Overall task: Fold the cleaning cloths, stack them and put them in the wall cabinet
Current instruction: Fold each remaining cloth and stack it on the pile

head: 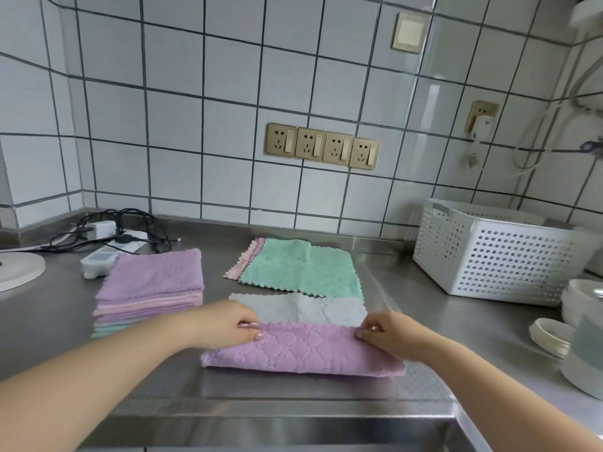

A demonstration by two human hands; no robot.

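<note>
A purple cleaning cloth (303,350) lies on the steel counter (424,305) in front of me, its near part doubled over its grey underside (303,308). My left hand (225,324) pinches the folded edge at its left corner. My right hand (388,334) pinches the same edge at the right corner. Behind it lie unfolded cloths, a green one (300,269) on top of a pink one (243,262). To the left stands a stack of folded cloths (150,288), purple on top, pink and green below.
A white perforated basket (496,252) stands at the back right. White bowls and plates (580,324) sit at the right edge. Black cables, a charger and a power strip (104,236) lie behind the stack. A sink rim (261,422) runs along the front.
</note>
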